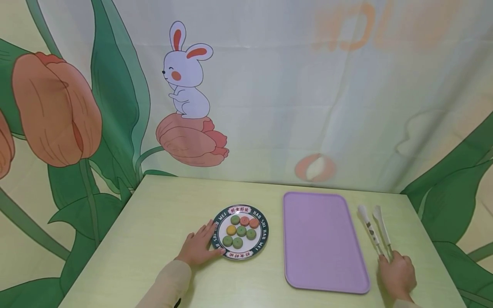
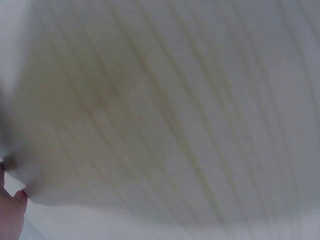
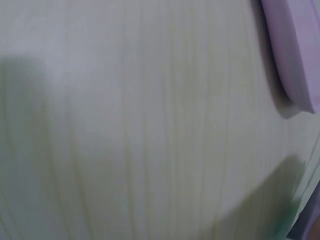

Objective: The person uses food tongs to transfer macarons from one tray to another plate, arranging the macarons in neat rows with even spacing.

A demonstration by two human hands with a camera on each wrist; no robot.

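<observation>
A round plate (image 1: 264, 233) with a dark green lettered rim carries several small round green, pink and yellow pieces that look like pastries (image 1: 241, 231). At its left side my left hand (image 1: 198, 247) spreads thumb and fingers along the rim, fingertips right on the edge. In the left wrist view, only part of a hand (image 2: 11, 212) shows at the left border. My right hand (image 1: 397, 273) holds two long slim utensils (image 1: 371, 231) by their thin metal ends. Their white ends, one with dark markings, point away over the table; the parts inside the fist are hidden.
Between the hands lies a flat purple tray (image 1: 323, 241) with a low raised edge. All of this is on a pale wood-grain table (image 1: 154, 214). Behind the table hangs a curtain (image 1: 269, 107) printed with tulips and a rabbit.
</observation>
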